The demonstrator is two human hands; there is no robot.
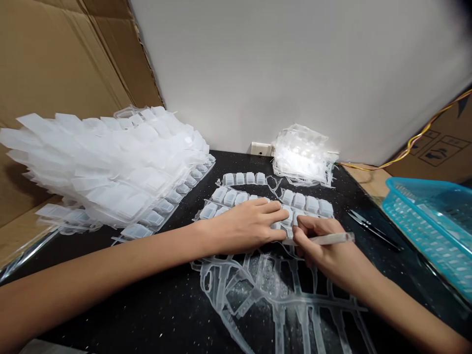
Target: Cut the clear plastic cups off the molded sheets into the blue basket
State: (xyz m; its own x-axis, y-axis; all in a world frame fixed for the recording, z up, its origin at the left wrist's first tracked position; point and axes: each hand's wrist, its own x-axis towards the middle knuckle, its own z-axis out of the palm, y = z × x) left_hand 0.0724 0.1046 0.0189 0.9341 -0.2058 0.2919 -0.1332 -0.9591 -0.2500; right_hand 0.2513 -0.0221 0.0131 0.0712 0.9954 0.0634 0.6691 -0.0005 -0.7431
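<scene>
Flat over a sheet of translucent moulded silicone-like caps (230, 197) lies my left hand (254, 223), its fingers stretched out and pressing on the rows. My right hand (322, 241) is closed in a pinch round a slim pen-like tool with a whitish handle (334, 238). The tool's tip is hidden behind my fingers at the sheet's edge, close to my left fingertips. In front of both hands a translucent branching strip frame (280, 297) is spread on the black table. A short separate row of caps (245, 179) sits behind the sheet.
A tall heap of similar translucent sheets (121, 162) stands at the left beside cardboard (66, 49). Tangled clear scraps (302, 152) lie against the wall. Black-handled snips (374, 230) and a blue plastic basket (427, 194) are at the right. Wires (409, 145) run along the wall.
</scene>
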